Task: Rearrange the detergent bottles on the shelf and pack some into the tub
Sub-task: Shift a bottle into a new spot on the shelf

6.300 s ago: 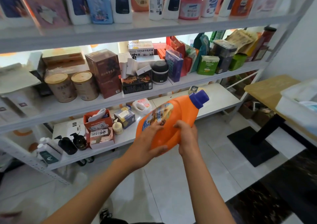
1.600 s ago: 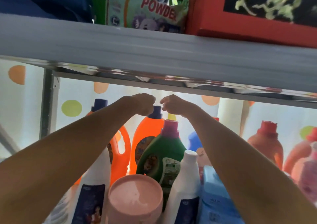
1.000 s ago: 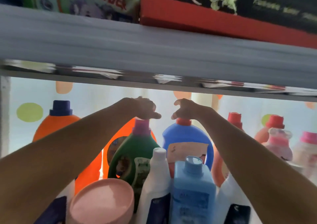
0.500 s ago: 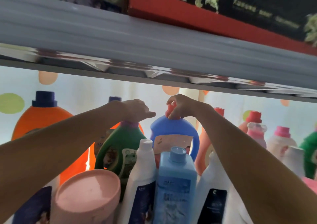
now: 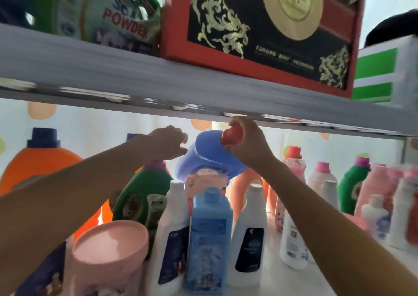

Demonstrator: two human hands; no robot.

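The right hand (image 5: 245, 140) grips the red cap (image 5: 231, 135) of the blue detergent bottle (image 5: 207, 157), which hangs tilted with its cap toward one o'clock, raised above the front row and close under the upper shelf edge (image 5: 203, 96). The left hand (image 5: 168, 142) sits at the bottle's nine o'clock, fingers loosely curled and holding nothing; whether it touches the bottle or the pink cap of the green bottle (image 5: 140, 189) beneath it, I cannot tell.

The main risk, as I judge it, is the grip — a full bottle carried by its cap alone can swing or slip, or the cap may twist loose. The bottle's base hangs just above the light-blue square bottle (image 5: 209, 239) and the white bottles at five and seven o'clock (image 5: 247, 232) (image 5: 170, 232); drawing it out low would likely clip their tops and topple them off the front edge. Lifting higher risks knocking the cap against the shelf edge at twelve o'clock. The pink round tub (image 5: 108, 257) at seven o'clock stands near the left forearm and could be nudged — a supporting hand under the bottle's body would help.
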